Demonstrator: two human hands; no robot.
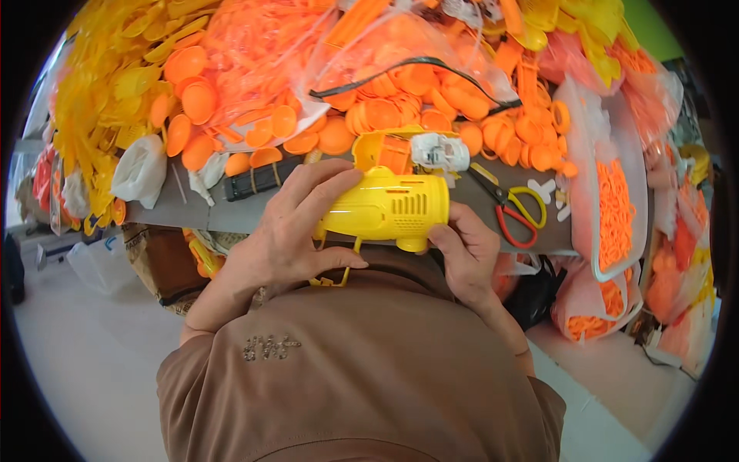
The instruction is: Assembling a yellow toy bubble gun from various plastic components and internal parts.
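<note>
Both hands hold a yellow plastic housing [385, 208] in front of my body, over the table's near edge. It is rounded, with a slotted vent on its side and a thin trigger-like frame hanging below its left end. My left hand [296, 223] is closed round the left end, thumb below and fingers on top. At the right end, my right hand [469, 254] grips the lower rim between thumb and fingers. Just behind the housing lies another yellow shell [369, 146] with an orange part and a white mechanism [439, 152]. The housing partly hides these.
Scissors [516, 212] with red and yellow handles lie at the right. Orange round caps [385, 115] and yellow parts [115, 100] are heaped across the back. A clear bin [643, 223] holds orange pieces. A white bag [140, 173] and a black block [258, 179] sit at the left.
</note>
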